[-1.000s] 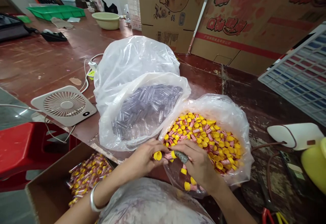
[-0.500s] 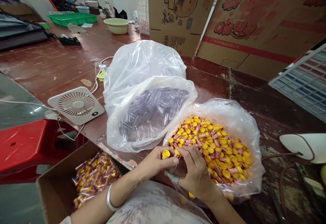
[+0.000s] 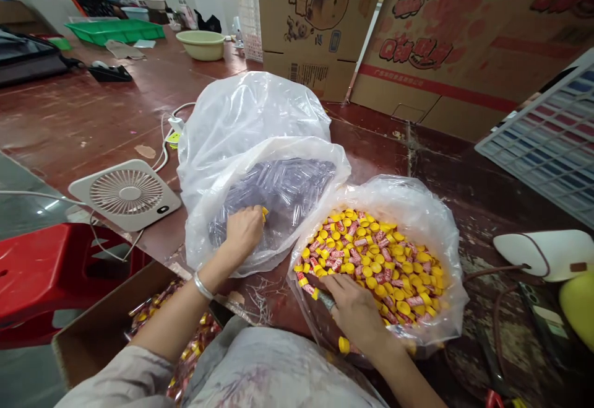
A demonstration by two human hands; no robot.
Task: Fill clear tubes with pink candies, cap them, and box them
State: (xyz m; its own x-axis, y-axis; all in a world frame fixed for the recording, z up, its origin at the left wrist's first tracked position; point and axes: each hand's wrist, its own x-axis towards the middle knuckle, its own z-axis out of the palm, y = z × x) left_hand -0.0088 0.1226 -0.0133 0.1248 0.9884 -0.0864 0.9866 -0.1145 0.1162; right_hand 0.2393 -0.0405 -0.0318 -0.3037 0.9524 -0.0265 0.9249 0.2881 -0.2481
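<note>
My left hand (image 3: 245, 232) is inside the mouth of a white plastic bag (image 3: 204, 234) filled with clear plastic tubes (image 3: 297, 182). Its fingers are curled in a pinch, and a bit of a yellow cap (image 3: 264, 212) shows beyond them. To the right, my right hand (image 3: 357, 315) reaches over the near left edge of a second plastic bag (image 3: 445, 222). This one is full of small red-and-white rolls with yellow caps (image 3: 385, 259). The right fingers stretch out, touching rolls there; grey wrapping covers one digit. A loose yellow cap (image 3: 343, 345) lies below that hand.
A cardboard box (image 3: 74, 334) of capped tubes stands at lower left, beside a red stool (image 3: 51, 278). A white fan (image 3: 127, 194) lies left of the bags. Cardboard cartons (image 3: 417, 43) stand behind, and a white crate (image 3: 547, 142) is at right. A person sits far back left.
My hands were together in front of the bags with yellow caps between them. The left hand has moved up and left into the tube bag; the right stays by the rolls. The view has shifted slightly.
</note>
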